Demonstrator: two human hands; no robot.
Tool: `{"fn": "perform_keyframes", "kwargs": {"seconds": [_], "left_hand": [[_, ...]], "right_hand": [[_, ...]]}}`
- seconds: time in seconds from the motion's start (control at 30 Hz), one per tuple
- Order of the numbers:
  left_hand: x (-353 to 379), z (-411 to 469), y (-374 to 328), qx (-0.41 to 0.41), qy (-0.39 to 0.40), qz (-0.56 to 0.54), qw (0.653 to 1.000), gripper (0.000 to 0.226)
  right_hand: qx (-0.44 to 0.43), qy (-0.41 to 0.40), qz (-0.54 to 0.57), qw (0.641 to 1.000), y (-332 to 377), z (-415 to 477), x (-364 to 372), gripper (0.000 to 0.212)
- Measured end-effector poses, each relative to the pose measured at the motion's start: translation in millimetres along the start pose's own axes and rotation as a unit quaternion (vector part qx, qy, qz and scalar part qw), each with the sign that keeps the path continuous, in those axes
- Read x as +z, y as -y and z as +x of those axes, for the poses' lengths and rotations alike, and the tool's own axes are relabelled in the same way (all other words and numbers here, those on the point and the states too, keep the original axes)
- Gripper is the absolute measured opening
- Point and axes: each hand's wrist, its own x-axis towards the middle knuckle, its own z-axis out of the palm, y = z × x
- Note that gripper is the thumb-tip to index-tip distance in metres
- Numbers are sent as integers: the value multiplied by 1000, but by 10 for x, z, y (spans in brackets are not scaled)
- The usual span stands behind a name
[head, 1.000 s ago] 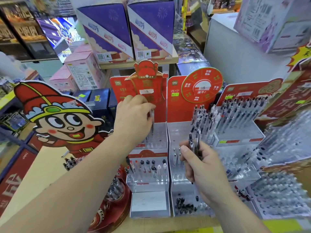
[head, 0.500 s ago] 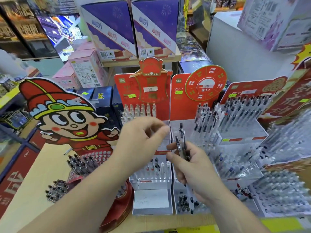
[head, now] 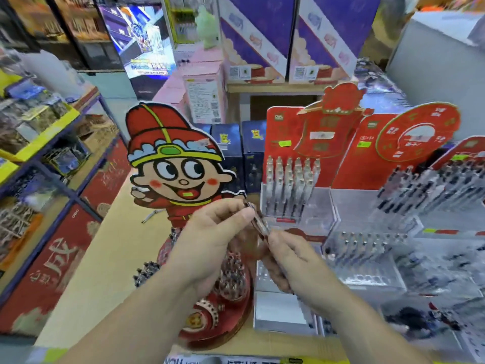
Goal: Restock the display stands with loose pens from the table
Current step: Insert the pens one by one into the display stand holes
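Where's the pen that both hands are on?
Head view, centre: the pen is held tilted between the left hand and the right hand, just right of the cartoon cutout, before the white-pen stand.

Stocked shop shelves [head: 39, 132] stand left; purple boxes [head: 262, 30] top a wooden ledge [head: 275, 88] behind.
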Motion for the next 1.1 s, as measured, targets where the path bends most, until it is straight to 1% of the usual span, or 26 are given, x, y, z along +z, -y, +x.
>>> {"fn": "perform_keyframes", "kwargs": {"seconds": [0.07,0.1,0.17,0.2,0.23,0.33,0.43,0.47,0.53,0.6,0.7,0.77,0.97,1.1], "left_hand": [[-301,42,-64,-11,-14,-34,999,9],[-460,72,-104,-7,-22,-44,999,11],[-773,163,-171,26,-47,-31,998,7],[-921,219,-193,50,-59,-9,997,6],[-1056,273,-211,75,-66,25,995,12],[-1364,405,-208,126,-53,129,982,21],[-1525,473,-116,144,-36,216,965,21],[-1561,493,-62,144,-32,241,959,18],[-1614,547,67,132,-21,266,955,13],[-1644,605,197,111,-6,276,955,11],[-1649,675,301,72,3,279,957,9],[-1644,713,332,66,9,292,954,11],[-1664,824,409,58,22,349,935,9],[-1617,817,480,39,36,368,928,14]], "right_hand": [[20,0,-8,1000,-26,83,141,66],[32,-11,-15,999,-36,131,215,61],[53,-53,-40,996,-64,232,354,45],[61,-82,-42,994,-81,285,419,40],[67,-107,-37,991,-96,333,476,39],[75,-168,-4,983,-109,445,617,38],[74,-205,5,976,-106,496,719,49],[74,-215,8,974,-105,510,745,51],[71,-228,12,971,-108,530,790,46],[70,-240,6,968,-119,552,824,36],[67,-253,8,965,-135,579,854,34],[72,-260,11,963,-136,585,851,31],[78,-258,35,962,-152,601,776,22],[79,-251,42,964,-166,627,736,21]]}}
